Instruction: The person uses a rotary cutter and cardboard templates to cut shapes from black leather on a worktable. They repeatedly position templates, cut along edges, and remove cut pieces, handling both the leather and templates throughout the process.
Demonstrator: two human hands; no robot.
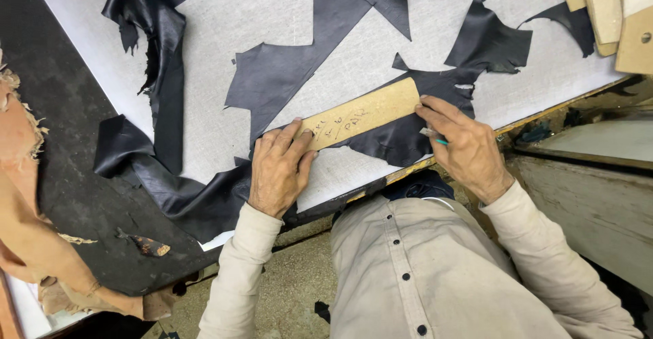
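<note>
My left hand (279, 165) presses flat on the near end of a long tan cardboard template (364, 112) with handwriting on it. The template lies across a piece of black leather (408, 138) on the white cutting board (286, 12). At the template's far end my right hand (462, 142) grips a thin tool with a teal tip (435, 137), its fingertips against the template's edge and the leather. More black leather offcuts (286, 67) lie across the board.
A long black leather strip (163, 74) runs down the left of the board. Tan leather (20, 176) hangs at the far left on a dark surface. Several wooden or cardboard templates (612, 6) are stacked at the top right. A pale bench (598, 196) stands at right.
</note>
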